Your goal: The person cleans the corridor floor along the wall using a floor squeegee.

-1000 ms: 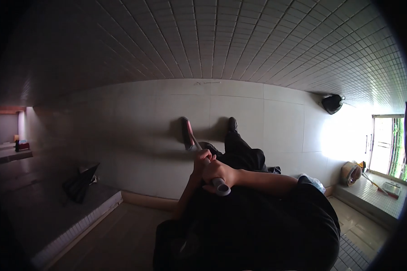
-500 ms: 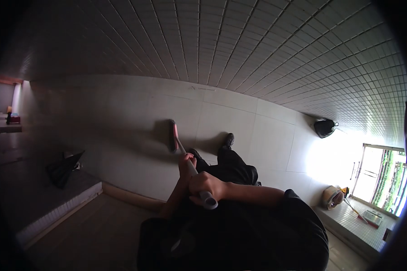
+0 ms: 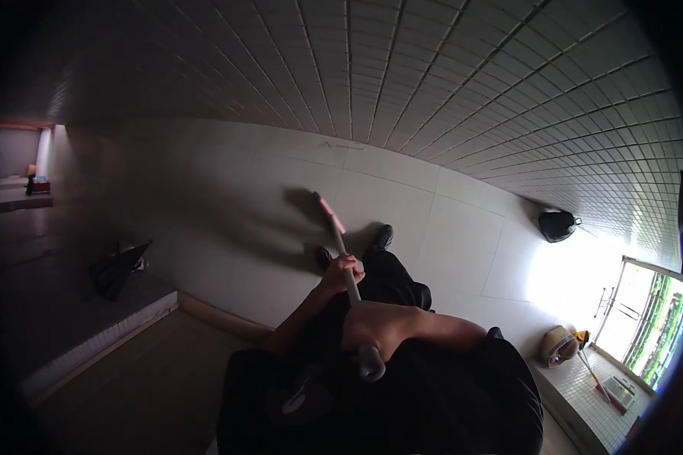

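A broom with a pink head (image 3: 331, 215) and a long grey handle (image 3: 352, 288) slants from the floor up toward my body. Around the middle of the handle, the fingers of my left hand (image 3: 342, 271) are wrapped. My right hand (image 3: 369, 327) grips higher up, near the handle's round end (image 3: 371, 364), which sticks out below it. The broom head is at the floor just beyond my dark shoes (image 3: 383, 238). Its bristles are hard to make out in the dim light.
A tiled wall (image 3: 402, 68) runs along the far side of the pale floor (image 3: 402, 189). Against it sits a black bag (image 3: 558, 225). Near the bright doorway (image 3: 645, 318) stand a bin (image 3: 560, 346) and a long-handled tool (image 3: 596, 375). A dark folded object (image 3: 118, 269) lies left.
The broom head has swung right and slightly away from me across the floor. My left hand has shifted right with it; my right hand has moved right and closer to my body.
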### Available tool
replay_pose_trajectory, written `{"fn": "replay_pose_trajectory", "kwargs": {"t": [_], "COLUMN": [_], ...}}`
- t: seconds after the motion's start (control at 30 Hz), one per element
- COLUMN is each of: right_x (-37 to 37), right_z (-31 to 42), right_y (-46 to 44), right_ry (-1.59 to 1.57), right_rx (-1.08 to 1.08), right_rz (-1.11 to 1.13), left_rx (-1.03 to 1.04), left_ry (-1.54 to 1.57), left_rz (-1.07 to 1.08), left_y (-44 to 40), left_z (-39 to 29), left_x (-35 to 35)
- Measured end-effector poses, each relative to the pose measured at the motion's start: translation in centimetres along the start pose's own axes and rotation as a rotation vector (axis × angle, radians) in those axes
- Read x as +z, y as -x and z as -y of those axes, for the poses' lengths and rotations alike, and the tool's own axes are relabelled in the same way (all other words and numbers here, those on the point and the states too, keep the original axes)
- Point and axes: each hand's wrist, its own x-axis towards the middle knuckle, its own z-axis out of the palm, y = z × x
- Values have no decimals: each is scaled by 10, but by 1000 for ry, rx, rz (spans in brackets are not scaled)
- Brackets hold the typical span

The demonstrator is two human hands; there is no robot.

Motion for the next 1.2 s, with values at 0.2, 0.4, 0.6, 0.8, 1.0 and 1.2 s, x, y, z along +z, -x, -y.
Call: {"fn": "replay_pose_trajectory", "kwargs": {"t": [0.2, 0.4, 0.6, 0.8, 1.0, 1.2], "right_x": [-33, -57, -63, -67, -77, -57], "right_z": [6, 15, 22, 37, 16, -16], "right_y": [26, 60, 78, 109, 124, 105], "right_ry": [33, 117, 198, 148, 129, 162], "right_rx": [108, 64, 47, -97, -275, -146], "right_rz": [162, 206, 216, -77, -434, -815], "left_rx": [82, 66, 152, 185, 130, 106], "left_ry": [-25, -55, -50, -45, -145, -323], "left_rz": [-61, -152, -208, -168, -83, 300], "left_y": [-46, -76, -118, -135, -147, -148], "left_z": [-4, -14, -32, -62, -50, 2], "left_x": [37, 67, 68, 58, 17, -55]}}
